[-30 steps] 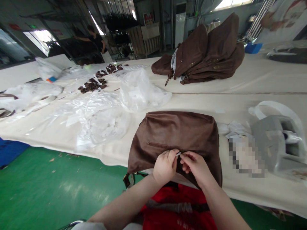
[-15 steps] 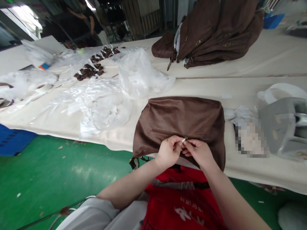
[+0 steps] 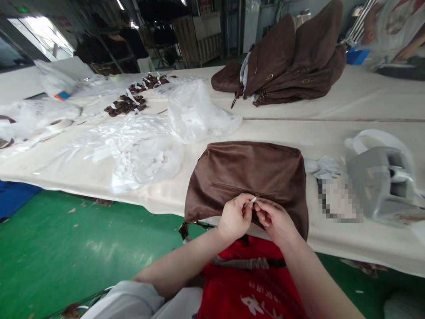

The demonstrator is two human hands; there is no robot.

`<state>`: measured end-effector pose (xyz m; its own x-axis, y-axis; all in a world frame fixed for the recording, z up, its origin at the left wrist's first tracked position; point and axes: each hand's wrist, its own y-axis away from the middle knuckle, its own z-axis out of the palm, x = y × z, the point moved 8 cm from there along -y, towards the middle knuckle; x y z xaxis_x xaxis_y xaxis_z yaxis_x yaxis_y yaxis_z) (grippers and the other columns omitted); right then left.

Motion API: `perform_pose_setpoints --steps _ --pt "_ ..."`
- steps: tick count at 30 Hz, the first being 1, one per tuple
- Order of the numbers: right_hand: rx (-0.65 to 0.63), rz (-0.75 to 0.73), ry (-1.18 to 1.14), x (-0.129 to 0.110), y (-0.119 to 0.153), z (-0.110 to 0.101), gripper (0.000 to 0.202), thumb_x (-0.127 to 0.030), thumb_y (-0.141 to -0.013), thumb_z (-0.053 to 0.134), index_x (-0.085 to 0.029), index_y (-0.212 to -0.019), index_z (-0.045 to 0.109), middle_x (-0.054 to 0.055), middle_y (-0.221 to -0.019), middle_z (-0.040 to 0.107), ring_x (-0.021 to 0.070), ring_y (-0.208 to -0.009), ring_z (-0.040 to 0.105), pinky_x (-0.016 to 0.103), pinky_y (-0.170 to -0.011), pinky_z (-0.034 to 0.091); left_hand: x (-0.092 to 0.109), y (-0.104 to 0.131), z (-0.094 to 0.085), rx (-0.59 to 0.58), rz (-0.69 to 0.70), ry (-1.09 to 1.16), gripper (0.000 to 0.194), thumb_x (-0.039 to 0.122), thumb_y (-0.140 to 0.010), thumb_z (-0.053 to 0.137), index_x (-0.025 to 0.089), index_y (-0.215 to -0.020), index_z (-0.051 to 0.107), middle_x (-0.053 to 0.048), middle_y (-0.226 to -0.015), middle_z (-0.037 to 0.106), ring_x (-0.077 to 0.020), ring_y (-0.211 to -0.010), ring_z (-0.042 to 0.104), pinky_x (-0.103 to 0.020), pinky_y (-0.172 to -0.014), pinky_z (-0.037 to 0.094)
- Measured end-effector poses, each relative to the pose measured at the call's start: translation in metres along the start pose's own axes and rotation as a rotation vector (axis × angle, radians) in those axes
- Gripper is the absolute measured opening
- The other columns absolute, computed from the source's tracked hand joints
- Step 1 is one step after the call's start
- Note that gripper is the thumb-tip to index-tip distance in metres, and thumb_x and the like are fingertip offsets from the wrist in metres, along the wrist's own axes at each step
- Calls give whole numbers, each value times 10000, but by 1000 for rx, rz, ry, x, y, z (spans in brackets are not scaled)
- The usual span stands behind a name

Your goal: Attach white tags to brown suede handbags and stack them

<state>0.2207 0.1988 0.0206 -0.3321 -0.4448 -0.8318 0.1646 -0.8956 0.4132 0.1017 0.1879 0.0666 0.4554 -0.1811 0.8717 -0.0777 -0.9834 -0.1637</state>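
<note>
A brown leather-look bag [image 3: 249, 166] lies flat at the table's front edge, a zipped slit running across its upper face. My left hand [image 3: 236, 216] is closed in a pinch on a small white strip [image 3: 253, 200], close by the brass-coloured zipper end. From the other side my right hand [image 3: 275, 218] pinches at the same strip, thumb and forefinger together. Fingers cover part of the strip, so whether it is fixed to the zipper pull cannot be made out. A dark strap with metal fittings [image 3: 183, 230] hangs off the bag's lower left corner.
Several brown bags [image 3: 292, 66] are heaped across the table. Crumpled clear plastic [image 3: 146, 153] and bundled brown pieces [image 3: 125, 105] lie to the left. A grey tape dispenser [image 3: 375, 177] stands at right. Co-workers' arms [image 3: 410, 48] show at the far right; another person stands behind.
The view has tilted slightly upward, bringing a co-worker's arms in at the far right. Both hands stay at the zipper; more of the white strip shows and the right fingers have shifted slightly.
</note>
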Motion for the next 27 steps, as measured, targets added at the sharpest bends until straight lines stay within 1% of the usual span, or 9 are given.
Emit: perform_pose_setpoints --steps 3,6,8,10,14,16,19,23,27 --pt "-8 -3 -70 4 1 2 333 -418 -586 799 -146 -681 632 -34 -601 523 22 -392 325 172 -341 149 -8 2 -1 43 -81 56 268 186 -862 511 183 -1129 498 0 -765 684 -135 -667 642 -225 -621 485" --pt "-32 -6 -105 6 1 3 350 -420 -583 823 -149 -656 614 -42 -571 504 23 -381 332 167 -337 164 -13 2 -1 23 -177 3 103 267 -874 525 175 -874 573 17 -632 624 -110 -531 565 -203 -505 415" --pt "-39 3 -119 8 2 2 369 -427 -580 835 -148 -632 599 -43 -560 500 23 -376 336 166 -337 172 -9 0 2 -41 -167 -63 242 288 -895 497 175 -703 590 25 -564 569 -93 -487 502 -197 -474 375" --pt "-31 20 -121 10 2 2 392 -436 -569 848 -146 -616 589 -44 -549 497 23 -372 339 165 -337 173 0 -1 2 -75 -107 -110 295 265 -906 478 177 -661 615 21 -569 564 -90 -505 496 -194 -490 381" --pt "-16 25 -110 11 2 2 427 -456 -554 856 -141 -581 570 -43 -539 501 23 -370 337 169 -338 185 13 0 -10 52 19 -173 168 210 -883 522 198 -902 689 -14 -786 661 -121 -695 601 -209 -629 487" --pt "-14 15 -117 12 1 2 424 -453 -561 854 -141 -576 567 -38 -543 513 26 -376 344 172 -341 203 18 3 -13 105 106 -220 221 190 -886 520 205 -1048 671 -34 -902 680 -141 -809 628 -240 -741 523" --pt "-2 9 -135 14 1 0 398 -428 -565 856 -144 -605 581 -34 -553 532 31 -383 358 172 -345 218 24 9 -11 95 264 -364 291 168 -905 489 211 -1154 633 -49 -994 679 -167 -916 624 -303 -861 528" --pt "-11 37 -153 17 2 0 365 -440 -615 825 -145 -694 625 -17 -590 569 58 -418 422 177 -368 275 28 15 -8 66 387 -526 309 164 -914 477 211 -1187 613 -63 -1013 675 -184 -888 621 -335 -816 549" --pt "-16 38 -86 20 1 1 390 -508 -699 748 -158 -658 581 -32 -501 506 74 -416 411 186 -384 271 31 16 -10 45 399 -406 254 136 -901 480 200 -1104 619 -63 -1018 675 -178 -909 628 -337 -855 544"
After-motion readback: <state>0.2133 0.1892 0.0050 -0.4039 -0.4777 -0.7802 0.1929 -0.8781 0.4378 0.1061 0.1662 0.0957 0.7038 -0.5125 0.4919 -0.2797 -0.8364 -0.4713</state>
